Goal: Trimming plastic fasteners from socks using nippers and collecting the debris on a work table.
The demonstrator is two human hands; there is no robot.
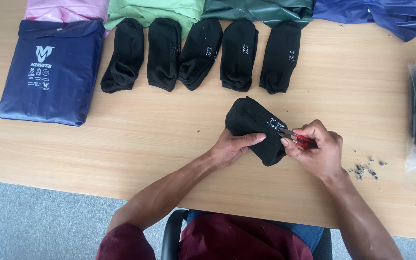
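Black sock [253, 127]: left hand [232, 147] pinning it; right hand [316, 149] closed on red snips [298, 138]. Risk: blades nicking fabric or thumb.

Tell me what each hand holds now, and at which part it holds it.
The left hand grips the black sock along its lower left edge, thumb on top. The right hand pinches small red snips by the handle, blades at the sock's white marking.

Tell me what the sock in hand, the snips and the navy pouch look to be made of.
Sock: black knit fabric, matte, soft folds, small white stitched mark. Snips: red handle, probably plastic; the slim grey blades look like metal. Navy pouch: smooth, slightly glossy sheet, likely coated fabric or plastic, with a snap on its flap.
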